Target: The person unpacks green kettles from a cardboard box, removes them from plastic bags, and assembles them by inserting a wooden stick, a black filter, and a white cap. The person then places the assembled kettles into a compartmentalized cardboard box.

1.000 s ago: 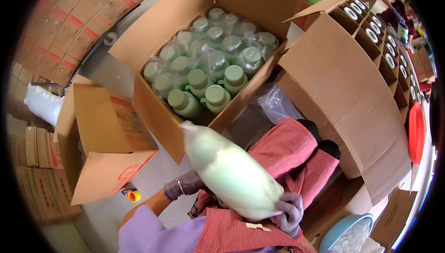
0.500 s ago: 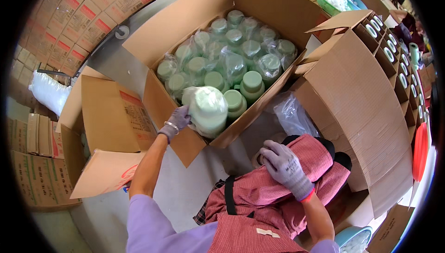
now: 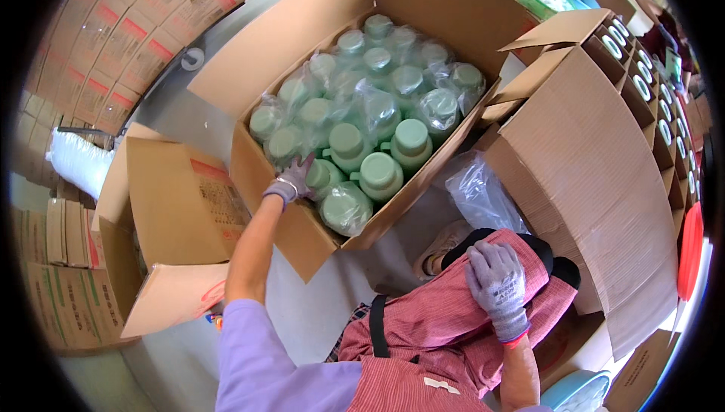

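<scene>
Both hands gloved — left fingers curl onto a green bottle; right hand lies flat, holding nothing.

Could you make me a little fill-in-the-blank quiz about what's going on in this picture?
1. The left hand reaches into a big cardboard ____ full of bottles.
2. The bottles have caps of a pale ____ colour.
3. The right hand rests on the person's ____, covered by a red apron.
4. Both hands wear grey ____.

Missing words: box; green; knee; gloves
</scene>
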The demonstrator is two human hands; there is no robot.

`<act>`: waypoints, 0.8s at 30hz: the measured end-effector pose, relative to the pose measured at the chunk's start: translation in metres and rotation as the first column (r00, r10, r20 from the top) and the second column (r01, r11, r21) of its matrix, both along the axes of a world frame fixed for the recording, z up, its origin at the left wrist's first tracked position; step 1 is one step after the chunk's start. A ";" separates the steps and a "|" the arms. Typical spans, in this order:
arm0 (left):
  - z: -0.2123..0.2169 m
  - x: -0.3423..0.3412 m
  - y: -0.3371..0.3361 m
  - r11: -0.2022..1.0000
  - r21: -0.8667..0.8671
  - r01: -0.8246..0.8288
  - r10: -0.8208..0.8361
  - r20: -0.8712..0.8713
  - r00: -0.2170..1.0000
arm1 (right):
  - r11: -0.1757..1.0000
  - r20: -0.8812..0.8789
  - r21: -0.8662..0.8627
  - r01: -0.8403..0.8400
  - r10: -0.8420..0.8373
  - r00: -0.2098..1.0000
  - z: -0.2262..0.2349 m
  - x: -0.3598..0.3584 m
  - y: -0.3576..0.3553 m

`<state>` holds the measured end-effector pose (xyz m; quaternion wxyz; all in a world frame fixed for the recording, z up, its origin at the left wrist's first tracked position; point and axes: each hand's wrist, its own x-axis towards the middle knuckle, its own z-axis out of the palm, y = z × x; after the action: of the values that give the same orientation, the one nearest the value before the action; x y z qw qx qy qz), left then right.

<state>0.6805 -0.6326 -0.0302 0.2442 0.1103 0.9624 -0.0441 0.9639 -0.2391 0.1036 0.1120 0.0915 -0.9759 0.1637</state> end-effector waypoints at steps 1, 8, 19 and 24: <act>-0.007 0.000 0.005 0.993 0.109 -0.048 0.051 -0.024 0.998 | 1.000 -0.003 -0.002 -0.002 0.002 1.000 0.000 0.000 0.000; 0.118 -0.016 0.016 0.478 0.872 -0.109 0.145 0.044 0.988 | 0.999 0.045 -0.044 -0.010 0.012 0.999 0.005 0.002 0.002; 0.108 0.037 0.141 -0.082 0.960 -0.269 -0.256 0.240 0.936 | 0.898 -0.394 -0.431 -0.082 -0.106 0.913 0.074 -0.041 -0.028; -0.093 0.001 -0.023 0.906 0.247 -0.344 0.412 -0.325 0.851 | 0.958 -0.483 -0.209 0.198 -0.277 0.831 0.100 0.027 0.070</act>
<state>0.6813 -0.6558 -0.1234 0.0515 -0.0706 0.9936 0.0718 0.9904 -0.1687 0.2037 0.3905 0.0003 -0.9005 0.1913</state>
